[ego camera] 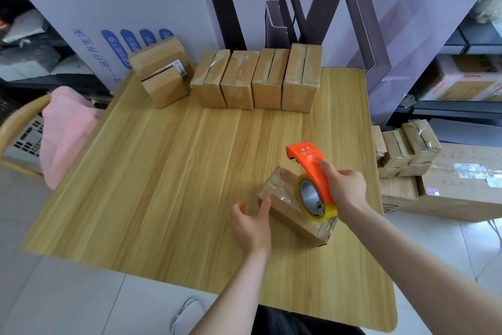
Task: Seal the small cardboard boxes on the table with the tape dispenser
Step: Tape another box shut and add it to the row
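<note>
1. Box being worked on: one small cardboard box (292,209) lies on the near right part of the table (152,171). Its flaps are closed and glossy clear tape runs over its top, so its contents are hidden.
2. An orange tape dispenser (312,169) sits on this box, its yellowish roll resting toward the box's near right end. The right hand (346,189) grips the handle, fingers curled round it.
3. The left hand (251,223) holds nothing. Its fingers are loosely spread, with one fingertip touching the box's left end.
4. A row of four boxes (255,82) stands side by side at the far edge, all closed, with taped seams on top.
5. Left of the row are two more boxes (163,76). The front one shows a dark gap at its top edge.
6. Off the table to the right, a pile of taped boxes (407,150) sits on a large carton (461,193).
</note>
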Action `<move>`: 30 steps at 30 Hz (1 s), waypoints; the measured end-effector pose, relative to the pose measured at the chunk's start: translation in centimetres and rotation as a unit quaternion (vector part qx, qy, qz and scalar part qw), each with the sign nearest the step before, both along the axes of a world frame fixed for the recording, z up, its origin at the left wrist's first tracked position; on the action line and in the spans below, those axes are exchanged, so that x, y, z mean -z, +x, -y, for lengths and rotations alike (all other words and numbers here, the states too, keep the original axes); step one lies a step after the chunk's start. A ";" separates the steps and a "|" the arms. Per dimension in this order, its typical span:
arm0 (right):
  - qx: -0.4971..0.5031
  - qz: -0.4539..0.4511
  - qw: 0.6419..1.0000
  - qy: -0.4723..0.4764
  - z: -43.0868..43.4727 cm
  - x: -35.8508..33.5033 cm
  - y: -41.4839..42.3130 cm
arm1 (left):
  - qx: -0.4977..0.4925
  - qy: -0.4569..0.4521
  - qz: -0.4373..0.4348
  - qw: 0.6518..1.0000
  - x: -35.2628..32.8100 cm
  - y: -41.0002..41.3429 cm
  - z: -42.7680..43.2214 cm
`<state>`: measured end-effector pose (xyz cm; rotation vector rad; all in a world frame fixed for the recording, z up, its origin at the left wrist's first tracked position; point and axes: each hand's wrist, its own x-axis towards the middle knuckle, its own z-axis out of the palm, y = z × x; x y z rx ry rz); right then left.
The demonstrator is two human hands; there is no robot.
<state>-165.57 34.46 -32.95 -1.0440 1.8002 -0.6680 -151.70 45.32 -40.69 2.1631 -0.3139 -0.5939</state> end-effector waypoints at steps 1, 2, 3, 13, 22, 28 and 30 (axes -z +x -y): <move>0.001 0.002 1.000 0.001 0.0 0.0 0.0 | -0.009 -0.017 -0.010 1.000 0.1 -0.3 0.1; 0.001 0.003 1.000 0.003 0.1 0.0 -0.1 | -0.006 -0.035 -0.018 0.999 0.0 -0.5 0.1; 0.002 0.002 1.000 0.005 0.1 0.0 -0.1 | 0.008 -0.051 -0.022 0.998 0.0 -0.7 0.2; 0.003 0.002 1.000 0.009 0.6 0.3 0.0 | 0.225 -0.039 -0.038 0.973 1.1 2.4 1.3; -0.004 0.001 1.000 0.013 0.7 0.2 0.1 | 0.237 -0.016 -0.026 0.971 1.2 3.5 1.9; -0.004 -0.011 1.000 -0.008 0.0 0.2 0.7 | 0.174 -0.056 -0.038 0.982 0.2 1.9 0.6; -0.017 -0.023 0.999 -0.021 -0.6 0.2 1.2 | 0.159 -0.062 -0.047 0.984 -0.2 1.5 -0.4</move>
